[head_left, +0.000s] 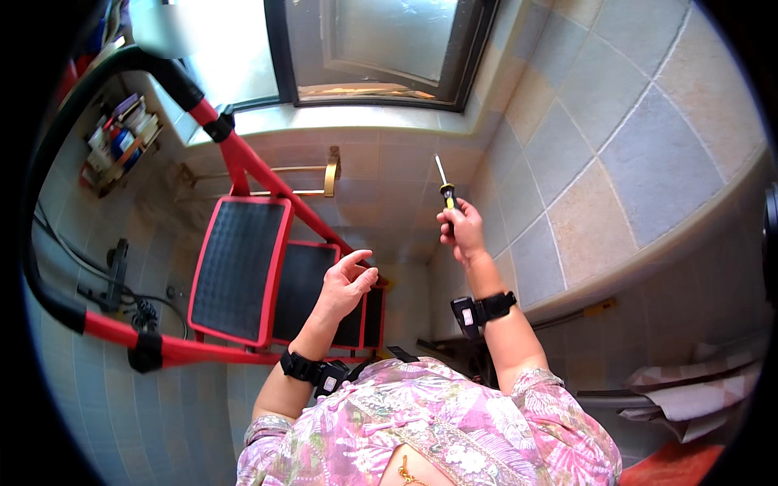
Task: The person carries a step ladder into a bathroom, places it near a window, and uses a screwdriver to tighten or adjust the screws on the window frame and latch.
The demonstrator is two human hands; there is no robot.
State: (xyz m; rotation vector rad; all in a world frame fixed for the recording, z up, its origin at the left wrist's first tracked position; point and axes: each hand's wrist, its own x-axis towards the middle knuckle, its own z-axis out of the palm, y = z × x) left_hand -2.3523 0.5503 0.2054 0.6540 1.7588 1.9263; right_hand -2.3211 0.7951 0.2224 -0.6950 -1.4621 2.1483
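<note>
My right hand (463,229) is closed around the black and yellow handle of a screwdriver (447,197), whose bare metal shaft points up toward the window. To the left, my left hand (348,283) hangs in the air with thumb and fingers apart and nothing in it. Behind and beside that hand stands a red step ladder (239,271) with black ribbed treads and a black padded rail. The screwdriver's tip appears in front of the tiled wall; whether it touches the wall I cannot tell.
A gold towel rack (331,174) is fixed under the window (369,53). Bottles crowd a corner shelf (121,146) at the far left, above a shower hose (73,251). Tiled wall (600,186) rises on the right, and towels (697,393) hang at the lower right.
</note>
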